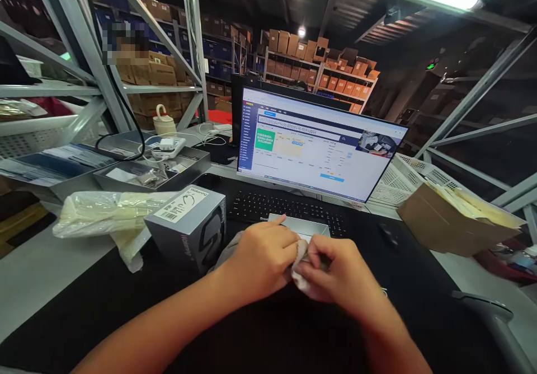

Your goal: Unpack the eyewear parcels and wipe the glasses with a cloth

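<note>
Near the middle of the desk, my left hand point(266, 256) and my right hand point(335, 265) meet. Both are closed on a crumpled whitish cloth-like piece point(302, 267), which shows between the fingers; whether it is a cloth or a pouch I cannot tell. Just beyond the hands lies a light grey open-looking box part point(308, 227), partly hidden by them. To the left of my left forearm stands a grey printed box point(188, 225) with a white barcode label on top. Some grey material point(229, 251) shows between that box and my left wrist.
A monitor point(310, 150) stands behind a black keyboard point(251, 206). Clear yellowish plastic wrap point(113, 211) lies at left, near grey trays point(188, 167). To the right are a mouse point(388, 234), a cardboard box point(444, 223) of envelopes and a grey handheld device point(499, 329).
</note>
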A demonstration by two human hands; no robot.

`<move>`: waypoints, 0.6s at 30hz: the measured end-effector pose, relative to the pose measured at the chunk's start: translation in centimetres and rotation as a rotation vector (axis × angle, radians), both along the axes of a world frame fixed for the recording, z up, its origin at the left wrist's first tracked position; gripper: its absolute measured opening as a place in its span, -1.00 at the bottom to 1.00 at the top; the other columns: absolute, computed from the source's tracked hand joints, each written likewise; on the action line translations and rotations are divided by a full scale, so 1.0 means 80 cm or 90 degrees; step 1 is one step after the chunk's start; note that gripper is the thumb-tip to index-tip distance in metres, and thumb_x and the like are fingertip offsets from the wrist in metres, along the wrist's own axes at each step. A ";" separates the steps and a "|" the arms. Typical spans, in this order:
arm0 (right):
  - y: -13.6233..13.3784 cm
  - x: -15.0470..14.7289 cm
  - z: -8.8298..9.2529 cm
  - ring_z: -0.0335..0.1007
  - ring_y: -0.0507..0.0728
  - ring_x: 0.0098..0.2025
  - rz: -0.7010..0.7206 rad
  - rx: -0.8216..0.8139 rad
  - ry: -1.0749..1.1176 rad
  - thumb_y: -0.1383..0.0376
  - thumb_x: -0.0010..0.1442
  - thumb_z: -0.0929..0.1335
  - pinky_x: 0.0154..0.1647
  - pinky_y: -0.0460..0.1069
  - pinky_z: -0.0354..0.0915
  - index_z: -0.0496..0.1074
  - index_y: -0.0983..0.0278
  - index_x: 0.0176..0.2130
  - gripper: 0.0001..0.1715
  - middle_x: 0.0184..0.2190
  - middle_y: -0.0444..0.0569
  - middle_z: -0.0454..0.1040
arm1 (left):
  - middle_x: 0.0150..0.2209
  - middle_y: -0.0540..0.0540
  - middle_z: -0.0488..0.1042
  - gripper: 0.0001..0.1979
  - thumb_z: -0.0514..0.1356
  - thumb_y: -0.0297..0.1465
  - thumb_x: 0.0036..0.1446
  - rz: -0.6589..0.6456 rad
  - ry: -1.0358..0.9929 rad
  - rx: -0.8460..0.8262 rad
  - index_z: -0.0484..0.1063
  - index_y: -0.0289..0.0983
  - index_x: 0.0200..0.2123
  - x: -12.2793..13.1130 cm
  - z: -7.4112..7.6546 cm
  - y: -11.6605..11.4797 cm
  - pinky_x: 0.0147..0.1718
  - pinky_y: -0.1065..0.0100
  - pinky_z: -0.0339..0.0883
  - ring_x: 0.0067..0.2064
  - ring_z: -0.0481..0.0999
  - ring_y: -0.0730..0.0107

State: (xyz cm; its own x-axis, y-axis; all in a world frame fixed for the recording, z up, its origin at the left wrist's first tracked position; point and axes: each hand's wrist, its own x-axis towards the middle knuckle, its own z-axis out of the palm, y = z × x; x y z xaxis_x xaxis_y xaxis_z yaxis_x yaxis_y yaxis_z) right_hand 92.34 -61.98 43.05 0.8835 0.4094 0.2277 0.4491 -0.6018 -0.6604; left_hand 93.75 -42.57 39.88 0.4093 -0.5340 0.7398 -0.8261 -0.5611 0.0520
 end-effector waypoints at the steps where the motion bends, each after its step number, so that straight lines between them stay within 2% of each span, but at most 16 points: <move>1: -0.012 0.005 0.005 0.15 -0.02 -0.54 0.060 0.021 0.049 0.33 0.08 0.44 -0.52 -0.12 0.03 0.16 0.22 -0.57 -0.61 -0.62 -0.23 0.31 | -0.29 -0.03 0.62 -0.80 0.16 -0.54 0.06 -0.005 0.024 -0.016 0.50 -0.25 -0.25 0.000 0.005 0.004 0.13 0.01 0.44 -0.29 0.60 0.34; 3: -0.034 0.013 0.014 0.20 0.00 -0.54 0.172 0.058 0.121 0.24 0.09 0.46 -0.52 -0.11 0.08 0.15 0.21 -0.58 -0.56 -0.62 -0.20 0.32 | -0.25 0.01 0.63 -0.68 0.17 -0.56 -0.01 -0.015 0.069 -0.051 0.51 -0.22 -0.16 -0.002 0.014 0.013 0.13 0.05 0.44 -0.25 0.61 0.35; 5: -0.042 0.017 0.018 0.23 0.02 -0.56 0.219 0.075 0.146 0.18 0.10 0.47 -0.52 -0.10 0.09 0.14 0.20 -0.59 -0.52 -0.63 -0.18 0.31 | -0.26 0.03 0.63 -0.62 0.16 -0.59 -0.07 -0.020 0.091 -0.075 0.52 -0.21 -0.16 -0.003 0.020 0.018 0.13 0.11 0.44 -0.26 0.61 0.38; 6: -0.038 0.016 0.016 0.23 0.02 -0.56 0.207 0.083 0.143 0.18 0.11 0.46 -0.52 -0.09 0.09 0.14 0.20 -0.59 -0.52 -0.63 -0.18 0.31 | -0.28 0.02 0.63 -0.63 0.16 -0.59 -0.07 -0.019 0.093 -0.078 0.53 -0.21 -0.17 -0.004 0.020 0.018 0.13 0.12 0.44 -0.27 0.61 0.38; 8: -0.017 0.010 0.010 0.20 0.00 -0.55 0.123 0.090 0.087 0.22 0.13 0.44 -0.52 -0.10 0.06 0.14 0.21 -0.58 -0.55 -0.63 -0.20 0.30 | -0.31 0.00 0.62 -0.69 0.16 -0.58 -0.05 -0.009 0.077 -0.077 0.54 -0.23 -0.22 -0.003 0.017 0.015 0.12 0.11 0.45 -0.30 0.60 0.37; 10: 0.010 0.002 0.002 0.13 -0.02 -0.55 0.014 0.069 -0.037 0.30 0.16 0.40 -0.52 -0.09 0.00 0.13 0.22 -0.57 -0.59 -0.63 -0.22 0.27 | -0.36 -0.02 0.61 -0.78 0.15 -0.57 -0.02 0.008 0.044 -0.075 0.53 -0.24 -0.33 -0.002 0.011 0.011 0.12 0.09 0.45 -0.33 0.60 0.36; 12: 0.025 -0.003 -0.003 0.08 -0.03 -0.55 -0.035 0.035 -0.127 0.34 0.17 0.38 -0.52 -0.08 -0.03 0.13 0.23 -0.57 -0.60 -0.63 -0.22 0.25 | -0.39 -0.02 0.60 -0.85 0.16 -0.56 0.00 0.014 0.019 -0.073 0.51 -0.24 -0.42 -0.001 0.007 0.009 0.11 0.07 0.46 -0.37 0.59 0.37; 14: 0.019 0.000 -0.001 0.08 -0.03 -0.54 0.020 0.023 -0.100 0.33 0.17 0.40 -0.51 -0.09 -0.01 0.16 0.23 -0.56 -0.61 -0.61 -0.23 0.27 | -0.36 -0.02 0.62 -0.86 0.19 -0.53 0.01 0.004 0.037 -0.076 0.53 -0.23 -0.38 0.000 0.009 0.012 0.10 0.05 0.46 -0.35 0.60 0.35; 18: -0.034 0.015 0.013 0.17 -0.02 -0.53 0.217 0.066 0.092 0.23 0.13 0.48 -0.47 -0.11 0.07 0.18 0.22 -0.54 -0.57 -0.59 -0.22 0.32 | -0.25 0.03 0.66 -0.72 0.26 -0.51 -0.01 -0.018 0.138 -0.134 0.58 -0.18 -0.19 0.003 0.020 0.025 0.15 0.11 0.42 -0.23 0.64 0.33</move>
